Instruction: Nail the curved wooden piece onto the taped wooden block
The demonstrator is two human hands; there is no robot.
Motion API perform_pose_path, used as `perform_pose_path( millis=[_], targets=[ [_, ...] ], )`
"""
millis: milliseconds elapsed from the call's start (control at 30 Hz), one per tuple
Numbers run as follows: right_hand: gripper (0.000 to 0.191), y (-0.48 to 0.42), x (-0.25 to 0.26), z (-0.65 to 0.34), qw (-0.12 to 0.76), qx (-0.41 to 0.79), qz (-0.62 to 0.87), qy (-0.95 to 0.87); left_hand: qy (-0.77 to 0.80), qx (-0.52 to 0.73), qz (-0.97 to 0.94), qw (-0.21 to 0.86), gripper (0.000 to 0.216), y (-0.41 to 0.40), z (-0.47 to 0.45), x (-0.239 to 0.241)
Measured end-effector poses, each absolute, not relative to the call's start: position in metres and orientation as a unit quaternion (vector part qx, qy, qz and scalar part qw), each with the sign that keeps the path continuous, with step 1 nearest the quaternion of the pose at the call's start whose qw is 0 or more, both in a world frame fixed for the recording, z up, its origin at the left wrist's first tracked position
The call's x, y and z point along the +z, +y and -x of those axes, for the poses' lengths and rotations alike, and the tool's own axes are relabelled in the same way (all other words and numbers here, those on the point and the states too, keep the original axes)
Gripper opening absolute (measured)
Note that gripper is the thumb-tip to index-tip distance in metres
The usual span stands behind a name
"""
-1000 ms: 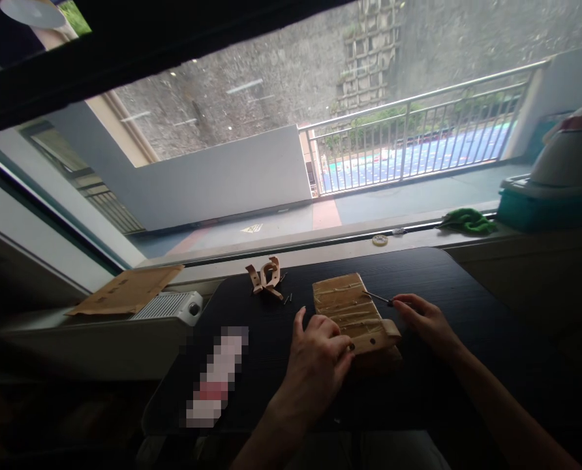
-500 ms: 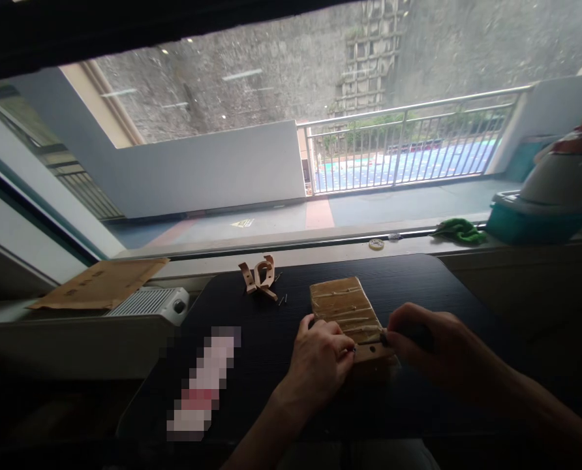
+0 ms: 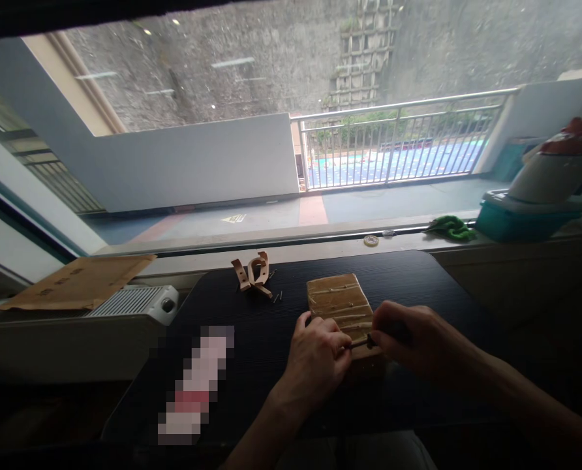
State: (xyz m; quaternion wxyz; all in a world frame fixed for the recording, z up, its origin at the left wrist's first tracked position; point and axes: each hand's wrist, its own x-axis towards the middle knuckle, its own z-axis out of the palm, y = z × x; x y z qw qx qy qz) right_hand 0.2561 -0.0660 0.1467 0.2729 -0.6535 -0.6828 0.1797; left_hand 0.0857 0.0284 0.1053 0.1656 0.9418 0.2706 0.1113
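A tape-wrapped cardboard box (image 3: 337,294) lies on the dark table. A pale wooden piece (image 3: 367,353) runs along its near edge. My left hand (image 3: 318,349) is closed around the left end of that piece, fingers curled over it against the box. My right hand (image 3: 411,336) grips the dark handle of a screwdriver (image 3: 359,343). Its thin shaft points left and meets my left fingertips above the wood. Those fingertips hide the screwdriver's tip and whatever it touches.
Curved wooden parts (image 3: 252,274) and several small screws (image 3: 277,297) lie toward the back of the table (image 3: 266,346). A blurred pinkish item (image 3: 198,385) is at left. On the sill are a tape roll (image 3: 371,241), a green cloth (image 3: 450,228) and a teal box (image 3: 520,219).
The screwdriver's shaft has moved left, its tip now at my left fingertips. My right hand has shifted left with it, covering the hole in the wood. The whole view has shifted slightly.
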Motion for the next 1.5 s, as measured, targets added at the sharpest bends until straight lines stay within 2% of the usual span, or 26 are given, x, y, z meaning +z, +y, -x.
perform_pose_path(
  millis=[333,567,667,867,933,1067,1233,1333,1400,1500],
  targets=[
    [0.010,-0.046,0.166,-0.259,0.205,0.211,0.559,-0.775,0.278,0.116,-0.936,0.180,0.015,0.028,-0.086,0.104],
    [0.016,-0.036,0.171,-0.263,0.180,0.260,0.554,-0.770,0.273,0.131,-0.939,0.165,0.012,0.029,-0.087,0.101],
    [0.017,-0.031,0.186,-0.263,0.122,0.268,0.545,-0.785,0.271,0.124,-0.940,0.165,0.011,0.030,-0.088,0.102],
    [0.012,-0.012,0.219,-0.239,-0.065,0.169,0.485,-0.855,0.283,0.125,-0.938,0.154,0.014,0.030,-0.090,0.105],
    [0.012,-0.006,0.221,-0.232,-0.095,0.166,0.464,-0.865,0.294,0.124,-0.936,0.150,0.014,0.029,-0.089,0.105],
    [0.010,0.003,0.218,-0.231,-0.092,0.209,0.457,-0.860,0.295,0.115,-0.938,0.142,0.013,0.028,-0.088,0.106],
    [0.013,0.002,0.213,-0.240,-0.037,0.261,0.495,-0.828,0.281,0.107,-0.943,0.142,0.011,0.028,-0.087,0.107],
    [0.012,-0.003,0.217,-0.236,-0.048,0.195,0.507,-0.838,0.277,0.105,-0.945,0.141,0.012,0.028,-0.088,0.108],
    [0.008,-0.006,0.221,-0.230,-0.091,0.118,0.490,-0.859,0.280,0.109,-0.943,0.145,0.013,0.028,-0.088,0.108],
    [0.011,-0.004,0.225,-0.220,-0.154,0.057,0.452,-0.877,0.287,0.115,-0.938,0.155,0.019,0.028,-0.088,0.109]
  ],
)
